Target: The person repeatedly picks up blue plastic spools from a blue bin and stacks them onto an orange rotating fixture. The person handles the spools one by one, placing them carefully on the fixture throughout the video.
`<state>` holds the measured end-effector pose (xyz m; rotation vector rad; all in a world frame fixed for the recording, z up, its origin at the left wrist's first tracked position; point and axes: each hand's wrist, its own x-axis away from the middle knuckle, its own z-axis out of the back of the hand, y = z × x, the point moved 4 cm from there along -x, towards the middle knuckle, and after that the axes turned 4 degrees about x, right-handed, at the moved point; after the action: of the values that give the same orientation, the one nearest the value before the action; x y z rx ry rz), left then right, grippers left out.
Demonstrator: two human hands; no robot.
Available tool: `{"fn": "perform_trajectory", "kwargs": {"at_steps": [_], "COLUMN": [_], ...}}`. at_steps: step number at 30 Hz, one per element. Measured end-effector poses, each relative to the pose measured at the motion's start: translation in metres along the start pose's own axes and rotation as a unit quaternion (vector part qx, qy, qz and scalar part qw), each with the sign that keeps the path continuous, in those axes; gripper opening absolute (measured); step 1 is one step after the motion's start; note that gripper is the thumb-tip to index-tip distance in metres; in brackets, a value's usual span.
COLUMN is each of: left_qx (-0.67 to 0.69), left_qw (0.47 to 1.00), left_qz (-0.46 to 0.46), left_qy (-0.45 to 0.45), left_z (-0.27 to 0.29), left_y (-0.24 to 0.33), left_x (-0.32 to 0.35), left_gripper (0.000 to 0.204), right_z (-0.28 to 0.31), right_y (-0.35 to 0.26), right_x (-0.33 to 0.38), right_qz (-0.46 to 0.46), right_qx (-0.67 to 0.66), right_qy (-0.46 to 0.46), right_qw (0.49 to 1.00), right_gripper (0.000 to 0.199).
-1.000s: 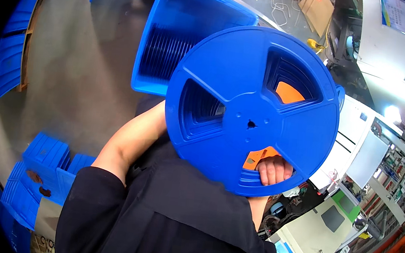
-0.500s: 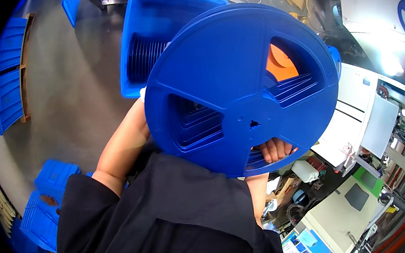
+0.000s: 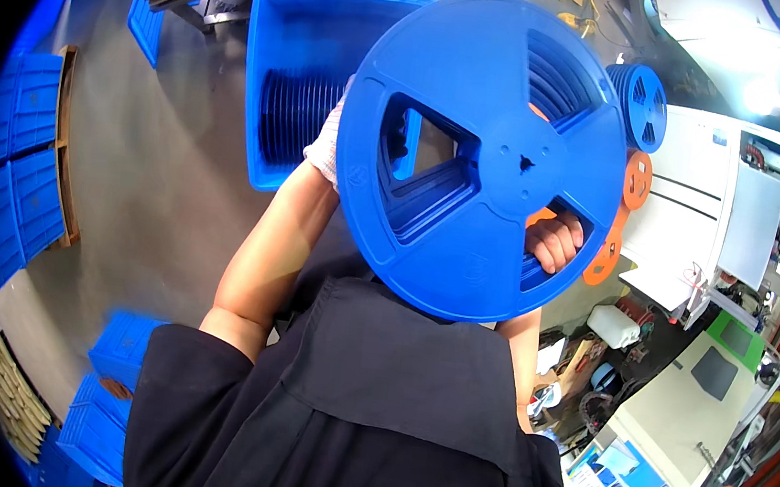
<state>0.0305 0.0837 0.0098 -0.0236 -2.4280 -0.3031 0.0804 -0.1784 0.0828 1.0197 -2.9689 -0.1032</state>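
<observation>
Holding a big blue reel (image 3: 482,153) up in front of the chest, the person had both hands on it. The right hand (image 3: 554,241) was hooked through one of the cut-out windows near the lower right, fingers curled around the spoke, so that one was clearly clamped on. The left hand (image 3: 326,145) wore a white glove and sat behind the reel's left rim; honestly couldn't tell how its fingers were set, since the flange hid most of it, but it looked pressed against the back or edge.

The reel hung in the air above a blue plastic crate (image 3: 299,70) on the floor, which already had a row of similar reels (image 3: 294,117) standing on edge inside. An orange reel (image 3: 619,217) peeked out just behind the blue one on the right, with a smaller blue reel (image 3: 639,97) farther back near a white machine cabinet (image 3: 691,220).

What I'd worry about: the grip was lopsided. If the gloved hand was only resting on the rim, the smooth plastic could slide off it and the whole weight would swing on the right fingers, twisting them in that window. The reel also blocked the view down, so lowering it could clip the crate wall or knock the standing reels over.
</observation>
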Motion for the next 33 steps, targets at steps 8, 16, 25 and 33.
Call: {"fn": "perform_trajectory", "kwargs": {"at_steps": [8,16,25,33], "left_qx": [0.03,0.071,0.053,-0.47], "left_qw": [0.998,0.996,0.998,0.826], "left_qz": [0.001,0.019,-0.019,-0.308], "left_qy": [-0.049,-0.058,0.023,0.04], "left_z": [0.032,0.037,0.041,0.054], "left_y": [-0.015,-0.013,0.001,0.0], "left_x": [-0.02,0.01,0.021,0.043], "left_gripper": [0.03,0.03,0.03,0.04], "right_z": [-0.01,-0.016,-0.022,-0.006], "right_y": [0.005,0.01,0.018,0.06], "right_x": [-0.006,-0.012,-0.008,0.002], "right_qz": [-0.018,-0.061,-0.055,-0.107], "right_qx": [0.007,0.1,0.134,0.418], "right_qy": [0.01,-0.064,-0.05,0.153], "right_qw": [1.0,0.991,0.988,0.889], "right_gripper": [0.016,0.013,0.024,0.034]}}
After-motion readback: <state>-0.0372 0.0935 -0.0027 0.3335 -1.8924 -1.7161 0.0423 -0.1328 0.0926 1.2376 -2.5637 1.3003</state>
